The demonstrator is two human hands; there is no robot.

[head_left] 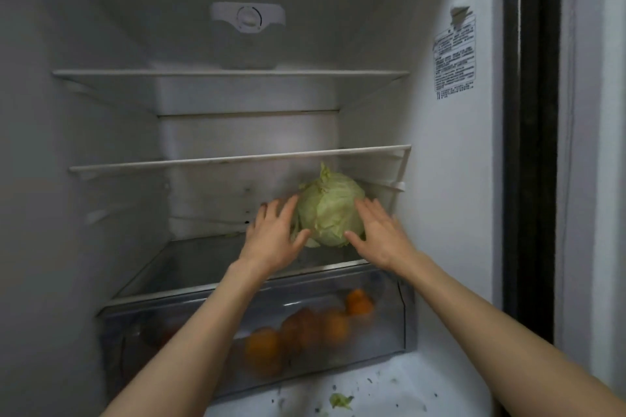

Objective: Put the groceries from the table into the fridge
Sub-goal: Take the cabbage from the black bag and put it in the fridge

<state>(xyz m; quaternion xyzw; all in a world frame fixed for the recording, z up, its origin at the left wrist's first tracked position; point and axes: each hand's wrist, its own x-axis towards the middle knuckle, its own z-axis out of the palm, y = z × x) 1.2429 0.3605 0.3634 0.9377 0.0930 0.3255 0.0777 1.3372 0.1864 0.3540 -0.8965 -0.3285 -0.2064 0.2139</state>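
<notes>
We flank the cabbage (pixel 330 210) on the glass shelf (pixel 189 261): left hand (pixel 274 234) & right hand (pixel 381 235) spread flat. Risk: it's round, so on release it may roll off the front edge.

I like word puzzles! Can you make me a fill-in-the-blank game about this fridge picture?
1. The cabbage sits on the glass shelf between two ____.
2. The round fruits in the clear drawer below are coloured ____.
3. The two white shelves higher up, and, hold ____.
4. The left hand and right hand have their fingers ____, not curled.

Missing words: hands; orange; nothing; straight
</notes>
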